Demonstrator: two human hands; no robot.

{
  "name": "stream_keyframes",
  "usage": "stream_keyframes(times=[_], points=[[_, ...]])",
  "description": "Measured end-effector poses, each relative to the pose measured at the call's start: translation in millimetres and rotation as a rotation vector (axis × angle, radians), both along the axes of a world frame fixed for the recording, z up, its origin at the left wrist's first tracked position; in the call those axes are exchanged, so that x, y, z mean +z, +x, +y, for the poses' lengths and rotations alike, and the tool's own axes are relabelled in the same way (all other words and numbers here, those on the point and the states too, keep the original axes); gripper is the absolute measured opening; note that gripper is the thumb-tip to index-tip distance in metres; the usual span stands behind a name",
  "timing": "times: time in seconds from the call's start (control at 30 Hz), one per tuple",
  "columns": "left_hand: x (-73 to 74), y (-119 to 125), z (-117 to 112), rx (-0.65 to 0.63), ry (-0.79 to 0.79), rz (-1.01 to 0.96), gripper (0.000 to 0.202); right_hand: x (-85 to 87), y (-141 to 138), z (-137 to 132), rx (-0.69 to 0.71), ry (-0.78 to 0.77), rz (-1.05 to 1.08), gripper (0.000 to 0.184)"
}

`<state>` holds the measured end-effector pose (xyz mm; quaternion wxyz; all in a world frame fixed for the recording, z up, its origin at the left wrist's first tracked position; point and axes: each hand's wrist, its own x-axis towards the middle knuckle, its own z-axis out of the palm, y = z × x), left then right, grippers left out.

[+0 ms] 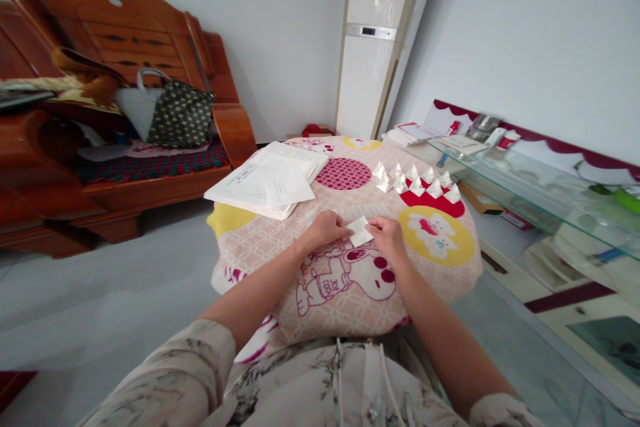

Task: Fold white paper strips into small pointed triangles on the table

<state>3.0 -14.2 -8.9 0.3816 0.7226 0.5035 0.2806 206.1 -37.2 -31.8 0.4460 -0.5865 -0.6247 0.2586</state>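
A pale wall stands behind a carved red-brown wooden settee [135, 33] and a tall glossy white floor-standing unit [367, 80]; in front of them is a rounded surface [360, 317] spread with a pink, white and yellow patterned cloth. The landmark here is a small, flat, four-cornered piece of white paper [359, 231], which lies on or just over the cloth, straight ahead of the person's torso and between the two hands.

The left hand [327, 227] pinches it at its left edge and the right hand [388, 235] at its right edge, so neither is nearer: both have thumb and fingers closed on it. The paper sits slightly askew to the line between the hands. Its longer side seems to run away from the body, though it is small here and the fingertips cover its edges, so that is uncertain.

Beyond the paper and to its left rests a thick, loosely squared stack of white paper sheets [255, 183]. Beyond it and to its right, well apart, stand two rows of pointed, folded silvery-white shapes [417, 187]. Farther right of the paper is a long glass-topped stand [530, 190].
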Motion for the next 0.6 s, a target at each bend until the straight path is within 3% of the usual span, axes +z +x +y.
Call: stream_keyframes(times=[0.07, 0.13, 0.17, 0.23, 0.3, 0.47, 0.6], points=[[-1.0, 0, -1, 0.036, 0.258, 0.046, 0.016, 1.6, 0, 1, -0.021, 0.042, -0.164, 0.011], [-2.1, 1, -2, -0.072, 0.409, 0.040, 0.010, 2.8, -2, 2, -0.032, 0.049, -0.283, 0.010], [-2.8, 1, -3, -0.164, 0.447, 0.030, 0.016, 3.1, -2, 2, -0.038, 0.048, -0.335, 0.011], [-4.8, 3, -5, -0.351, 0.472, 0.019, 0.029, 3.0, -4, 2, -0.052, 0.059, -0.442, 0.012], [-7.3, 4, -5, -0.460, 0.462, 0.034, 0.034, 2.3, -4, 1, -0.064, 0.112, -0.524, 0.012], [-9.9, 2, -3, -0.485, 0.456, 0.078, 0.034, 1.9, 2, -8, 0.074, 0.378, -0.467, 0.027], [-5.6, -3, -2, -0.505, 0.437, 0.089, 0.034, 3.7, 6, -13, 0.306, 0.383, -0.396, 0.032]])
